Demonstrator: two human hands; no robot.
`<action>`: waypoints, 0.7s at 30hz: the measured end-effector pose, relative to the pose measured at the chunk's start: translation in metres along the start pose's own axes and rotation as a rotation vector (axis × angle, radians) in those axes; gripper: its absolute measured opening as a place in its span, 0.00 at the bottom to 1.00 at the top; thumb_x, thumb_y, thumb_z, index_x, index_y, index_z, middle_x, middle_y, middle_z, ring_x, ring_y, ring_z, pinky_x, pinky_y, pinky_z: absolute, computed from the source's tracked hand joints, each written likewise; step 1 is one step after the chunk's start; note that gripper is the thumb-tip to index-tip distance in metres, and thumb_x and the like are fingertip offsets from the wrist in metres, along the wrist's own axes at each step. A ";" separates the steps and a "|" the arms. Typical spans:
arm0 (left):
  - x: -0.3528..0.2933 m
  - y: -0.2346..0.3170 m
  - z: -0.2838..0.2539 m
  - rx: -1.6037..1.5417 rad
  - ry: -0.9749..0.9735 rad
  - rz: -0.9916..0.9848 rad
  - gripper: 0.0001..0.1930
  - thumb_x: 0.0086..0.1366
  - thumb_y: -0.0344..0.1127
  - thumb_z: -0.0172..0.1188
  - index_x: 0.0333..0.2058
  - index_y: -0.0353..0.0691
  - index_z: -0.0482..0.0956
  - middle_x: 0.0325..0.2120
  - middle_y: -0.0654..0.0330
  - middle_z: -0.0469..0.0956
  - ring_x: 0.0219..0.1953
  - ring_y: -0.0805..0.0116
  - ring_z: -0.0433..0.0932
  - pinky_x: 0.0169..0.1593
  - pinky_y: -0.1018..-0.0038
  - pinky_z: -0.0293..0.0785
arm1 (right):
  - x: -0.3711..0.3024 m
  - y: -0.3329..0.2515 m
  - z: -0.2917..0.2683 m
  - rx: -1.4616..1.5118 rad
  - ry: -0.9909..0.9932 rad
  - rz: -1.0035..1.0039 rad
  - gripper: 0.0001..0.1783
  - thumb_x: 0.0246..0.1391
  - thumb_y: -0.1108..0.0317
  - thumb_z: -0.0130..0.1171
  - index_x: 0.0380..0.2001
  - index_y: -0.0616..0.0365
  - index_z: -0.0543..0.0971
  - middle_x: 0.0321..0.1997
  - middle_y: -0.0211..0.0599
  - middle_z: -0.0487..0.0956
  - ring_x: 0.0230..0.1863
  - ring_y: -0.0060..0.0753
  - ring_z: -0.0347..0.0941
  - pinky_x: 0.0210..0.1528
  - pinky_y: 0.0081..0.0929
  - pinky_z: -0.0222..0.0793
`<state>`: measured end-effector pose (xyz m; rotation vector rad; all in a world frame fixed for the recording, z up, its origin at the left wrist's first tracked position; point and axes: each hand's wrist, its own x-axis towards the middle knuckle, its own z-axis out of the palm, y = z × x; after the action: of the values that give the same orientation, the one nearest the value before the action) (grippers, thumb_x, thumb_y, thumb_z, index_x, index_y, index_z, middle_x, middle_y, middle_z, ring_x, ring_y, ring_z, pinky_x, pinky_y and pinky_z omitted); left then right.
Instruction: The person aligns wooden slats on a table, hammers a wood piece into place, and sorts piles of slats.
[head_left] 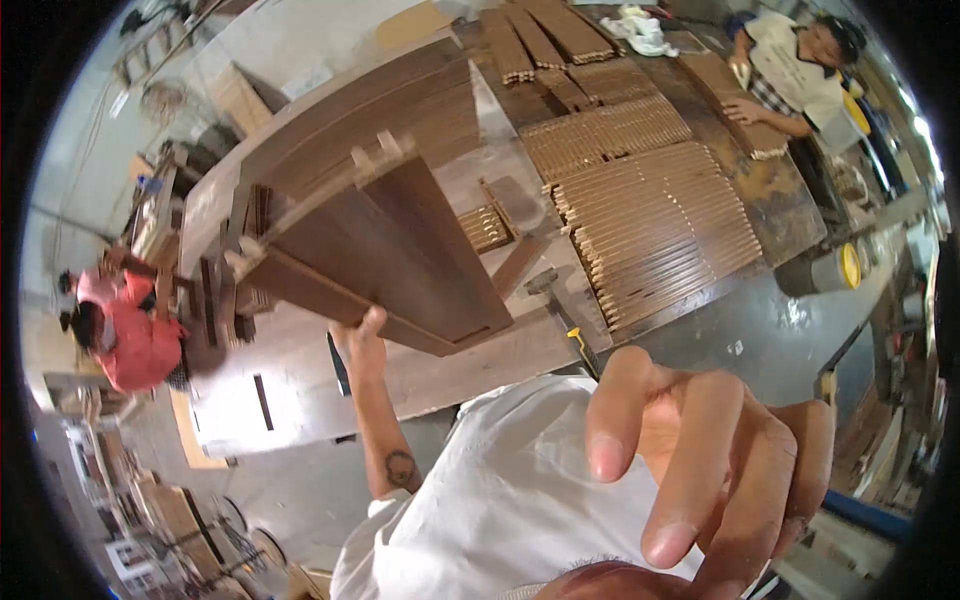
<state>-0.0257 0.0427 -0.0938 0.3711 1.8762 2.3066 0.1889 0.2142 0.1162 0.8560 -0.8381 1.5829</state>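
Right hand (pixel 715 470) sits nearest the lens, raised close to the camera, fingers spread loosely and curled, holding nothing. Left hand (pixel 362 335) reaches out to the near lower edge of the dark wood panel (pixel 385 255), thumb and fingers closed on that edge from below. Panel lies tilted on the bench (pixel 300 390), one end propped higher on pale wooden blocks (pixel 378 152). Looks stiff, flat and fairly heavy for one hand; finished faces likely smooth and a bit slippery, so best taken by the long edges or under a corner, both hands for any lift. Corners could chip if dropped.

Hammer (pixel 552 298) lies just right of the panel near the bench edge. Beyond it, rows of small brown wooden slats (pixel 650 220) cover much of the far bench top, more stacks (pixel 545 40) farther off, so little free surface on that side. Near bench edge runs close to the person's body; bare grey floor (pixel 780 310) opens to the right. Person in white (pixel 790 65) works at the far right end, two people in red (pixel 125 335) at the left end, both well apart from the panel.
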 end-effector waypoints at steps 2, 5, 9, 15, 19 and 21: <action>0.016 0.013 0.011 -0.146 -0.043 0.006 0.29 0.54 0.39 0.70 0.51 0.32 0.70 0.46 0.59 0.73 0.45 0.67 0.72 0.50 0.71 0.69 | -0.005 -0.039 0.010 -0.078 0.012 0.303 0.03 0.62 0.67 0.48 0.38 0.50 0.66 0.37 0.18 0.76 0.42 0.21 0.70 0.45 0.42 0.62; 0.034 0.047 0.026 -0.331 0.001 0.040 0.24 0.62 0.37 0.62 0.53 0.32 0.69 0.47 0.56 0.74 0.47 0.65 0.74 0.50 0.69 0.73 | 0.010 -0.030 0.027 -0.331 0.059 0.430 0.05 0.62 0.67 0.47 0.32 0.47 0.63 0.33 0.12 0.74 0.39 0.15 0.68 0.42 0.37 0.63; 0.040 0.089 0.038 -0.513 -0.022 0.005 0.25 0.65 0.42 0.58 0.55 0.33 0.67 0.52 0.53 0.71 0.52 0.59 0.72 0.56 0.62 0.70 | -0.005 -0.005 0.006 0.214 -0.086 0.227 0.06 0.63 0.60 0.49 0.43 0.41 0.70 0.40 0.25 0.77 0.42 0.34 0.71 0.50 0.51 0.58; 0.067 0.098 0.062 -0.721 0.108 -0.062 0.26 0.62 0.48 0.61 0.54 0.40 0.71 0.56 0.58 0.70 0.57 0.59 0.67 0.60 0.60 0.63 | 0.003 -0.013 0.010 0.152 -0.088 0.212 0.09 0.62 0.57 0.51 0.43 0.42 0.70 0.38 0.27 0.77 0.41 0.33 0.70 0.50 0.49 0.60; 0.067 0.101 0.052 -0.742 0.214 -0.048 0.25 0.63 0.49 0.60 0.54 0.42 0.71 0.55 0.60 0.71 0.56 0.60 0.68 0.60 0.59 0.65 | 0.001 0.002 0.001 0.153 -0.249 0.035 0.07 0.62 0.60 0.53 0.41 0.43 0.69 0.38 0.27 0.76 0.41 0.32 0.69 0.50 0.47 0.61; 0.068 0.103 0.054 -0.763 0.225 -0.044 0.26 0.61 0.49 0.61 0.53 0.41 0.73 0.54 0.61 0.72 0.56 0.60 0.68 0.60 0.58 0.64 | 0.003 -0.004 0.007 0.073 -0.194 0.100 0.06 0.61 0.61 0.52 0.38 0.44 0.66 0.36 0.23 0.75 0.40 0.28 0.68 0.47 0.45 0.63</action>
<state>-0.0711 0.0895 0.0233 -0.0320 0.9104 2.8798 0.1932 0.2101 0.1221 1.0465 -0.9778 1.6446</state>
